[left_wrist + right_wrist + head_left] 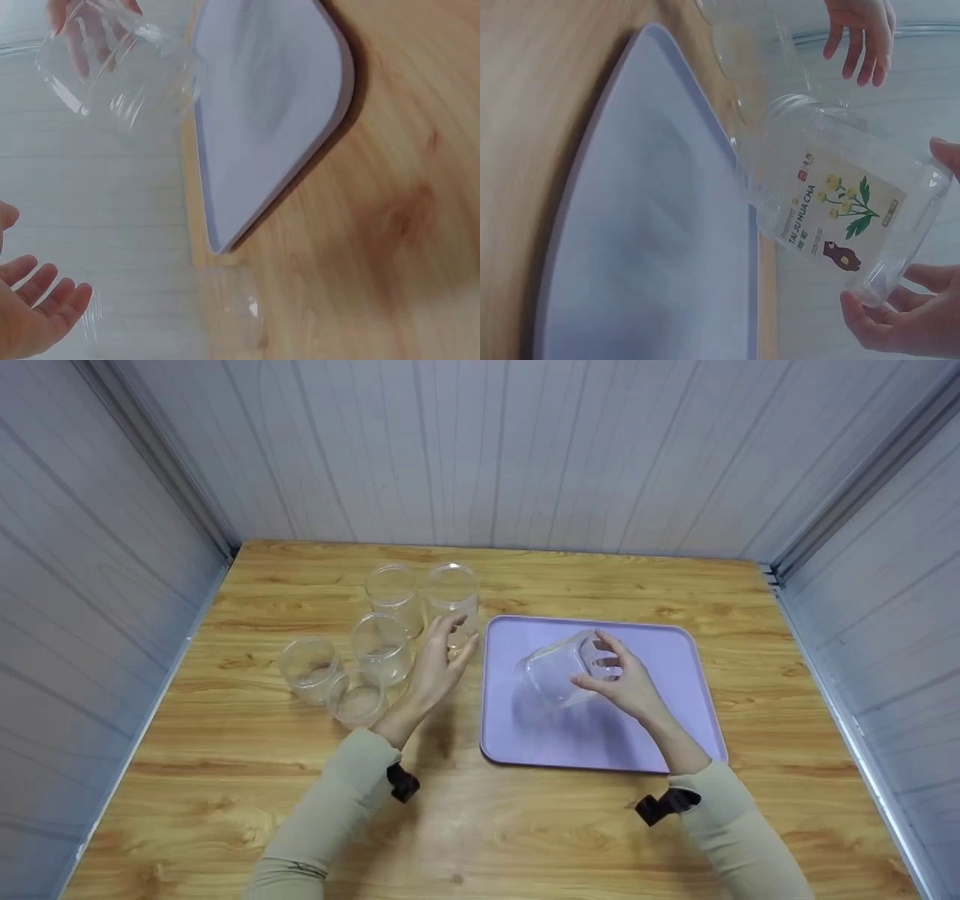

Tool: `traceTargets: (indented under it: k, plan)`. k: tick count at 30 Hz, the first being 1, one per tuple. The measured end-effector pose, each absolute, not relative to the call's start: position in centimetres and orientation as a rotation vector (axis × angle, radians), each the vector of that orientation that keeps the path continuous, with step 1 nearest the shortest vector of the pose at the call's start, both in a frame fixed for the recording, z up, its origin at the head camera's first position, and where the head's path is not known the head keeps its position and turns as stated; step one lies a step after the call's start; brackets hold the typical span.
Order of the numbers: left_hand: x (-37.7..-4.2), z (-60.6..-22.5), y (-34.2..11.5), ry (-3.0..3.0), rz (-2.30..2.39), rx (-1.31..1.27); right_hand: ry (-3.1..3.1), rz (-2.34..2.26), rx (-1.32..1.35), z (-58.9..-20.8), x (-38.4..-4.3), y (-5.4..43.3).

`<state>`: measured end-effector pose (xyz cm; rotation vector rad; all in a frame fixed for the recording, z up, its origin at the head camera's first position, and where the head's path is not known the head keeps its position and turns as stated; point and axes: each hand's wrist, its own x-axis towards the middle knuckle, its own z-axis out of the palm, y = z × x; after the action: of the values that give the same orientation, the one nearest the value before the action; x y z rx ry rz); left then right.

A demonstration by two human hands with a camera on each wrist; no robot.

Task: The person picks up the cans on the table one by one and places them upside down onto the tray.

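Held at its base end by my right hand, a clear plastic jar tilts on its side above the lilac tray. The right wrist view shows its label, with yellow flowers and the words "TAI JU HUA CHA"; the threaded neck points away from the palm, toward the left. My left hand holds nothing, its fingers loosely spread. It overlaps the lower part of a clear standing jar in the head view. In the left wrist view this jar is just beyond the fingertips.
Several more clear jars stand left of the tray, among them a back jar, a middle jar and a leftmost jar. The wooden table is bounded by pale panel walls at the back and sides.
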<state>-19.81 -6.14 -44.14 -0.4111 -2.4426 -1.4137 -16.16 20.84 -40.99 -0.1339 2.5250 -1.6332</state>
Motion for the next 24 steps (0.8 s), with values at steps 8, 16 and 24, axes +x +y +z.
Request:
traceTargets:
  k: [8,16,24]
  plan:
    - [-21.7,-42.8,-7.0,-2.593,-1.142,-0.383,2.750,-1.382,-0.177,-42.7,-18.3,22.8]
    - [-23.5,-42.1,-7.4,-2.659,-0.945,-0.371,2.864,-1.196,-0.170,-42.6,-19.6,24.0]
    - [-24.9,-41.3,-7.4,-2.772,-0.683,-0.405,2.949,-1.055,-0.094,-41.9,-20.6,25.2]
